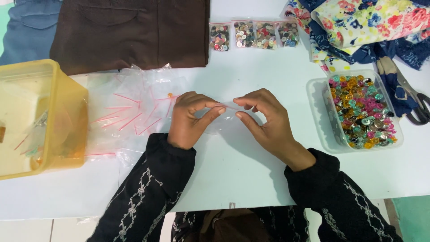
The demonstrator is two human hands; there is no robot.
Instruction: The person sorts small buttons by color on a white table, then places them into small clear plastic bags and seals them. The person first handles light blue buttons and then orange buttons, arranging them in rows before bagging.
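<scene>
My left hand [190, 118] and my right hand [264, 121] meet over the middle of the white table [233, 170]. Between their fingertips they pinch a small clear plastic zip bag [227, 112] with a red strip along its top. Each hand grips one end of the bag's mouth. To the left of my left hand lies a loose pile of several clear zip bags [130, 112] with red strips. A clear tray [319, 112] full of colourful shiny buttons [363, 112] stands to the right of my right hand.
Several small filled bags of buttons [254, 35] lie in a row at the back. A yellow translucent tub [38, 116] stands at the left. Brown [134, 31] and blue [29, 29] cloth lie at the back left, floral fabric [367, 22] and scissors [414, 101] at the right.
</scene>
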